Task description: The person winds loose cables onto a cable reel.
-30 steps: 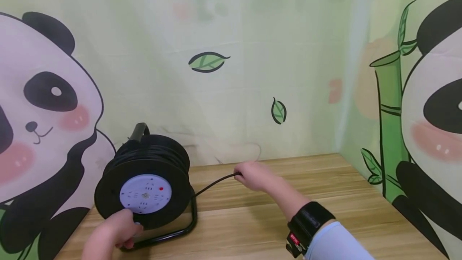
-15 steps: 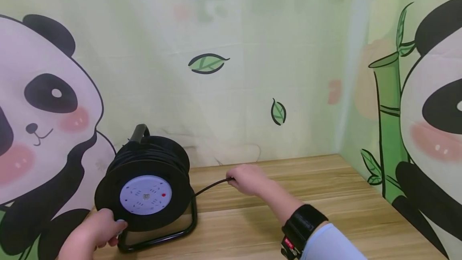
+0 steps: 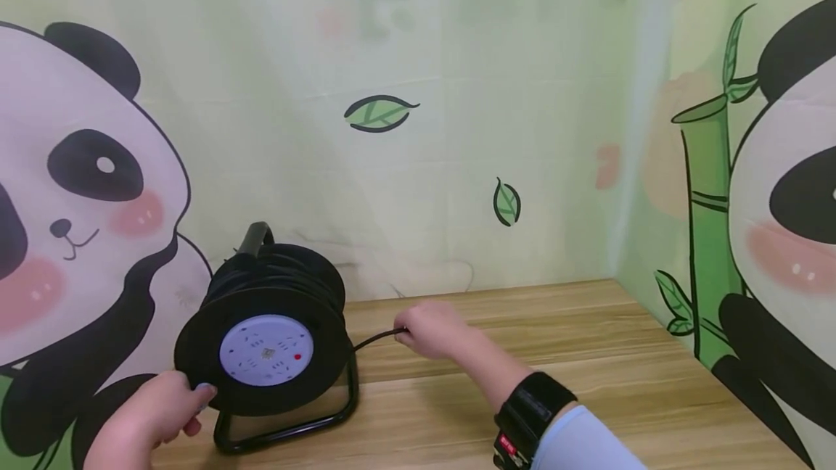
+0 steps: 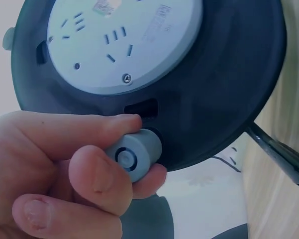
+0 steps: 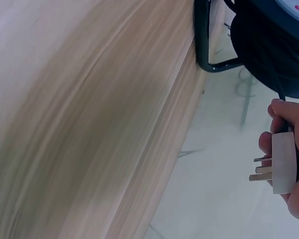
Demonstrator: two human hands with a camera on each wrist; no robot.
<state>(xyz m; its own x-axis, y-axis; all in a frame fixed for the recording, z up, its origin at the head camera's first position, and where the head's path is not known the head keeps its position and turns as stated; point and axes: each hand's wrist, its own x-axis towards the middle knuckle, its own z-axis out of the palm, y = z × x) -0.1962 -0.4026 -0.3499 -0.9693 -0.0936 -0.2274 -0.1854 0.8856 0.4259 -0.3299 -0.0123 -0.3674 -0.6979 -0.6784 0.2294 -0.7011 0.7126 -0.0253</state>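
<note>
A black cable reel [image 3: 196,343] stands on its tubular frame at the left in the head view. Its pale socket panel [image 3: 266,350] has several outlets and a red button. At the disc's lower left, my left hand [image 3: 146,412] pinches a grey crank knob [image 4: 148,147] between thumb and fingers. My right hand [image 3: 434,331], to the right of the reel, grips the black cable [image 3: 379,336] that runs out from it. In the right wrist view a white plug [image 5: 283,162] with metal prongs lies within that hand's grasp, its far side hidden by the palm.
Beneath the reel is a wood-grain table [image 3: 555,354]. A curtain [image 3: 457,129] printed with pandas, bamboo and leaves hangs behind and at the sides. The reel's black frame foot [image 3: 294,435] reaches forward on the table.
The reel disc has turned clockwise, and my left hand has moved left and up with the knob. My right hand has come left towards the reel, and the cable between them is shorter.
</note>
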